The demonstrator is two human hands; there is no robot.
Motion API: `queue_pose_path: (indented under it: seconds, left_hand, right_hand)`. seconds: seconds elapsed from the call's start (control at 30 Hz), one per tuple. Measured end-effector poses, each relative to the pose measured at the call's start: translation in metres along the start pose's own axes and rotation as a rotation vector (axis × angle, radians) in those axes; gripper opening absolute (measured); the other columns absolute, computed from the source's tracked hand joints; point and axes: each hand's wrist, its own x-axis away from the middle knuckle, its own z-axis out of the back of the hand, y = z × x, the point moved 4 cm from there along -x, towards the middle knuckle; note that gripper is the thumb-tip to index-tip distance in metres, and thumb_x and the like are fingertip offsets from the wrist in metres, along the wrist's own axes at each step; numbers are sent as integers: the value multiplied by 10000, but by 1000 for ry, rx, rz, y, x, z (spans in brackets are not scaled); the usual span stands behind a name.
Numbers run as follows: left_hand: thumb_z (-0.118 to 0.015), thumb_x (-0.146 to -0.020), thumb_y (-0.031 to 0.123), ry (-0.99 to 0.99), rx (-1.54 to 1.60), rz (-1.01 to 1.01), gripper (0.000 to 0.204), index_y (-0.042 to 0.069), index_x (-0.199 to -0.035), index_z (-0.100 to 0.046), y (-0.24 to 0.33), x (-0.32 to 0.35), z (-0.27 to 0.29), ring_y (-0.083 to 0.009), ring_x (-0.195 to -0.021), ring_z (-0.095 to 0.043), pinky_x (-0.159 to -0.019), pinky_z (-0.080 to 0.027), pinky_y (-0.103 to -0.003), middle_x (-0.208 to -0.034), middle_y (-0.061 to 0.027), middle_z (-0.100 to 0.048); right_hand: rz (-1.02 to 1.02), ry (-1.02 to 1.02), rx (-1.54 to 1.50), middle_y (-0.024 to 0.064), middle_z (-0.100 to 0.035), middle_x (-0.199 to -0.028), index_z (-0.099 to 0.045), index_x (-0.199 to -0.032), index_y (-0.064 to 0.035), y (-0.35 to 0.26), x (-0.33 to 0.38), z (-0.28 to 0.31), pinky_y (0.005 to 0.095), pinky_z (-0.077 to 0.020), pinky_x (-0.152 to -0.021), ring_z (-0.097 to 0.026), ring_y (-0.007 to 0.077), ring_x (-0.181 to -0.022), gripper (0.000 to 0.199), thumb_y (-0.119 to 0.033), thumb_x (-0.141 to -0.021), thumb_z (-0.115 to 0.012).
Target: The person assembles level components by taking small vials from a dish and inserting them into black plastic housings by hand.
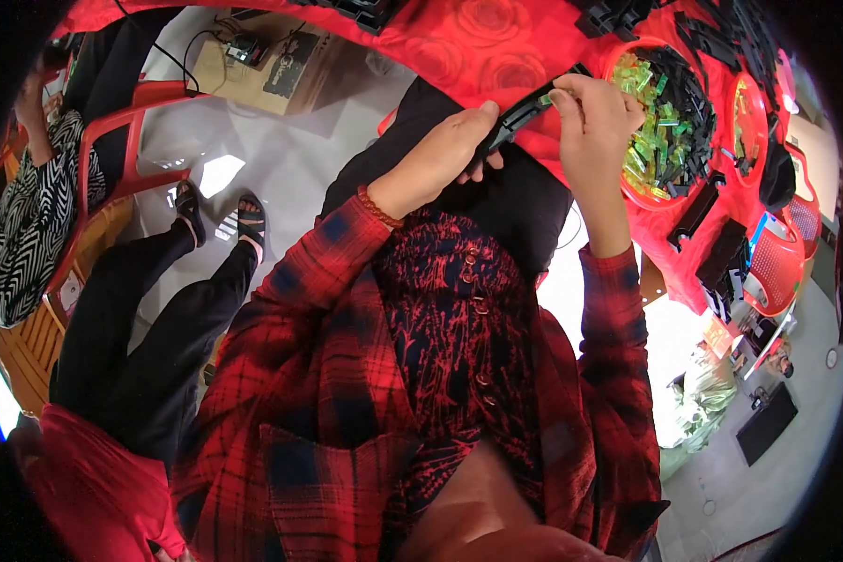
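Observation:
My left hand (436,161) is closed around a long, narrow black plastic part (523,114), held at a slant above my lap. At the part's far end, the thumb and fingers of my right hand (594,120) are pinched together. A small greenish piece (546,99) shows at those fingertips, against the black part; its exact shape is too small to make out. Just right of my right hand stands a round red basin (639,199), with yellow-green translucent pieces (644,155) on its left side and small black pieces (688,112) on its right.
A red cloth (482,47) covers the table ahead. Beyond the basin is a second red basin (742,89), with several black parts (698,208) lying around. A cardboard box (295,70) is on the floor at upper left. People sit to my left; a red chair (779,267) stands right.

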Motion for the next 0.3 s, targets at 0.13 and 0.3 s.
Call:
queue_pose_path:
  seconds: [0.13,0.3]
  left_hand:
    - [-372,-1035,473,41,-24,-48,500,36,-925,-588,-1,-7,0,-82,-525,-521,-460,-393,-227,-758,-70,-656]
    - [-376,-1034,462,57,43,-23,506,26,-903,-598,-5,-12,-1,-96,-514,-533,-453,-399,-226,-754,-94,-678]
  right_hand:
    - [20,-27,-88,-16,-642,-847,-646,-923,-132,-7,6,-2,400,-317,-914,-587,195,-857,100,-120,-833,-690]
    - [62,-62,-56,-23,-648,-877,-644,-932,-132,-8,11,-8,415,-314,-933,-586,191,-875,106,-119,-837,-687]
